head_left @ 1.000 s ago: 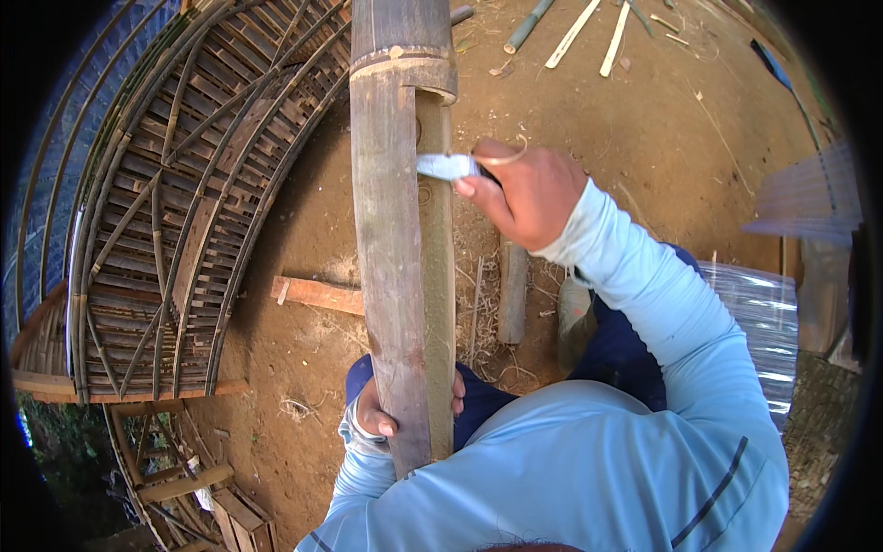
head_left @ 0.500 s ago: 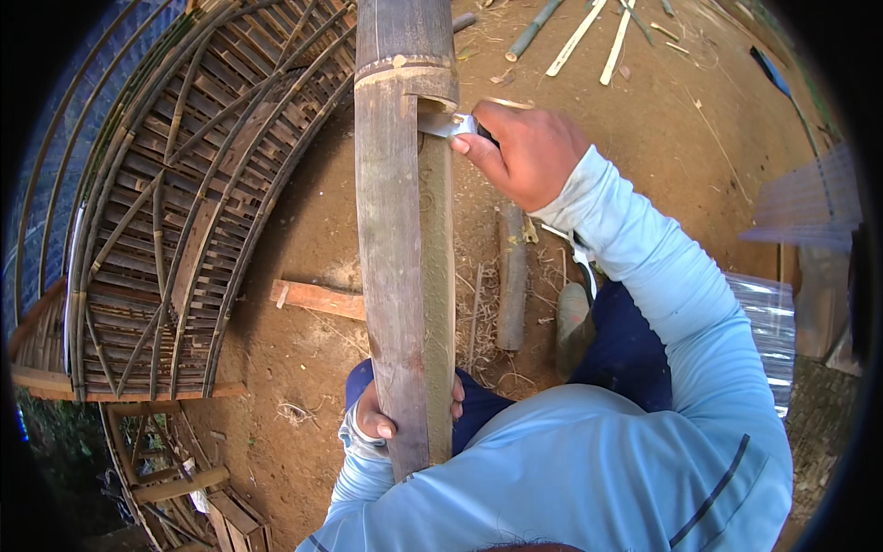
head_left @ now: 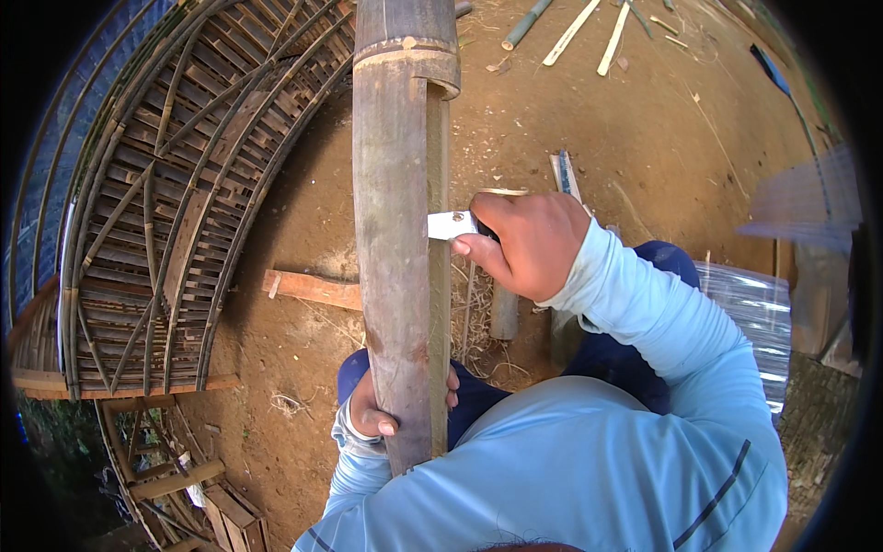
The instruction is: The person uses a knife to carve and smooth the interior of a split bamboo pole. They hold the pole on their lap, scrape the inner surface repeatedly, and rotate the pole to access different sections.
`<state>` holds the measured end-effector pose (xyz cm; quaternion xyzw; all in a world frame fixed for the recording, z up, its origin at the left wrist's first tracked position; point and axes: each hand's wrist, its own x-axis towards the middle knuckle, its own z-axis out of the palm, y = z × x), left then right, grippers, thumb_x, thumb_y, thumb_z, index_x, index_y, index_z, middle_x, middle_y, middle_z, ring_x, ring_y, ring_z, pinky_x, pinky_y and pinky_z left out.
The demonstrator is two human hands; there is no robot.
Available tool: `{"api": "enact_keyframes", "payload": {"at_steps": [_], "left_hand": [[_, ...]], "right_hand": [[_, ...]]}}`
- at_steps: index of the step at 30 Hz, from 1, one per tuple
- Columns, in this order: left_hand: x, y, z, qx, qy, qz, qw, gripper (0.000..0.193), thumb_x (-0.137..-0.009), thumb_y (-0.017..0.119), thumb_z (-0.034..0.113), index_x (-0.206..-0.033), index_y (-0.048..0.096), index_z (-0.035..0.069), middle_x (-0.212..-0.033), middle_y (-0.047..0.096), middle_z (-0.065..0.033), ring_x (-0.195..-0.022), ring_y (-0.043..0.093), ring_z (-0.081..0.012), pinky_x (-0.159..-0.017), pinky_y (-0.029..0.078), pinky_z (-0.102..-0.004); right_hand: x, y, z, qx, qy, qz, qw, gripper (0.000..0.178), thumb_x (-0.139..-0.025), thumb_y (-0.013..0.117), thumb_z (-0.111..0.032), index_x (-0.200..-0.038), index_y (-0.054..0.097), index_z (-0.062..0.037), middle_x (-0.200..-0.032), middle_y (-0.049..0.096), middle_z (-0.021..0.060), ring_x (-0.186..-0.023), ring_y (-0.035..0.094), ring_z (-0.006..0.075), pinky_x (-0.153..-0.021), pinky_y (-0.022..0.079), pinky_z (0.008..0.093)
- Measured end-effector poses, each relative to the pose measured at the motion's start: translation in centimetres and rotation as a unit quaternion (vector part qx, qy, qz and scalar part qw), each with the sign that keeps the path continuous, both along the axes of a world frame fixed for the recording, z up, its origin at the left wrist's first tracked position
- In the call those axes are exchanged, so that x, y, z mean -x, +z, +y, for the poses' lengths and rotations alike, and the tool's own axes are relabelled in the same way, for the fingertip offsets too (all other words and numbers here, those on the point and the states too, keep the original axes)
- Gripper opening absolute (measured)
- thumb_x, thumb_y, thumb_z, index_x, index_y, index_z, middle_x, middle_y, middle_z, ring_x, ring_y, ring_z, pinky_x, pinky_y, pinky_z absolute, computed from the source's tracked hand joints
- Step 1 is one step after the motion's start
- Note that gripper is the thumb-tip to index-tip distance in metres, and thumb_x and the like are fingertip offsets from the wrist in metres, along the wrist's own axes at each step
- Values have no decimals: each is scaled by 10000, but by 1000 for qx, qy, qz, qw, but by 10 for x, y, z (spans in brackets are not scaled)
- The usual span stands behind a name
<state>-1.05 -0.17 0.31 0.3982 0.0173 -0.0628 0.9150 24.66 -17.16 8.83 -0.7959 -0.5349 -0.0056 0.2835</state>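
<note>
A thick grey-brown bamboo pole (head_left: pixel 391 239) runs upright through the middle, its lower end close to my body. Along its right side a long slot is cut, beginning just below the ringed node. My left hand (head_left: pixel 372 411) is wrapped round the lower part of the pole, fingertips showing on its right side. In my right hand (head_left: pixel 531 241) is a knife (head_left: pixel 451 224) with a short, wide, shiny blade and a dark handle. The blade reaches into the slot at about the pole's mid-length; its tip is hidden behind the slot's edge.
At the left stands a large slatted bamboo frame (head_left: pixel 198 198). An orange-brown board (head_left: pixel 313 289) lies on the ground beside the pole. Split bamboo strips (head_left: pixel 572 32) lie at the far side. Clear corrugated sheeting (head_left: pixel 750 322) is at the right, and a wooden crate (head_left: pixel 235 520) at lower left.
My right hand has drawn the knife down along the slot toward me, from just below the node to about mid-pole. My left hand keeps its hold. My right knee now shows beneath the right forearm.
</note>
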Motion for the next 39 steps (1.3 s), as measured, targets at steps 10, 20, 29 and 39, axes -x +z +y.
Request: {"api": "enact_keyframes", "payload": {"at_steps": [10, 20, 29, 39], "left_hand": [[0, 1, 0, -16, 7, -3, 1000, 1129, -601, 954, 343, -1454, 357, -94, -1230, 588, -303, -1088, 653, -357, -919, 546, -442], [4, 3, 0, -1, 19, 7, 1000, 1073, -578, 921, 322, -1417, 408, -110, -1227, 597, -306, -1075, 666, -370, -917, 557, -443], [3, 2, 3, -13, 22, 21, 999, 1071, -563, 898, 318, -1415, 408, -108, -1221, 603, -303, -1059, 674, -370, -895, 570, -449], [-5, 12, -4, -84, 40, 27, 995, 1101, -542, 937, 343, -1408, 415, -93, -1189, 623, -266, -1022, 682, -348, -863, 579, -438]], "right_hand": [[-14, -1, 7, -10, -6, -54, 998, 402, -986, 602, -453, -912, 605, -58, -696, 637, 186, -629, 648, 412, -564, 499, 497], [-66, 19, 36, -99, -83, -108, 986, 453, -1005, 559, -487, -920, 675, -58, -741, 691, 178, -703, 683, 415, -647, 543, 507], [-3, 11, 6, 19, -47, -46, 998, 470, -1007, 553, -483, -908, 641, -33, -683, 672, 192, -644, 681, 411, -596, 537, 517], [2, 2, -4, 39, -19, -11, 999, 483, -1010, 554, -476, -932, 642, -7, -673, 667, 203, -645, 678, 429, -609, 541, 523]]}}
